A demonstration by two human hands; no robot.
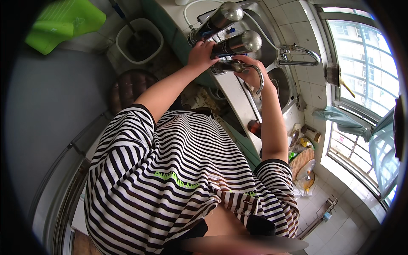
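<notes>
On the counter beside the sink stands a countertop water filter with two dark, shiny metal canisters, the nearer canister (238, 43) and the farther canister (219, 20). A curved metal spout (257, 76) rises from its near end. My left hand (201, 55) is closed around the lower part of the nearer canister, coming from the left. On the other side, my right hand (251, 75) holds the filter between the spout and the nearer canister; its fingertips are partly hidden. A white hose (268, 37) runs from the filter to the wall faucet (297, 56).
The metal sink (278, 78) lies beyond my right hand. A brown bottle (254, 127) stands on the counter near my right forearm. At left are a white bin (154, 28), a brown round stool (129, 87) and a green cloth-like item (68, 22). A barred window (361, 59) is at right.
</notes>
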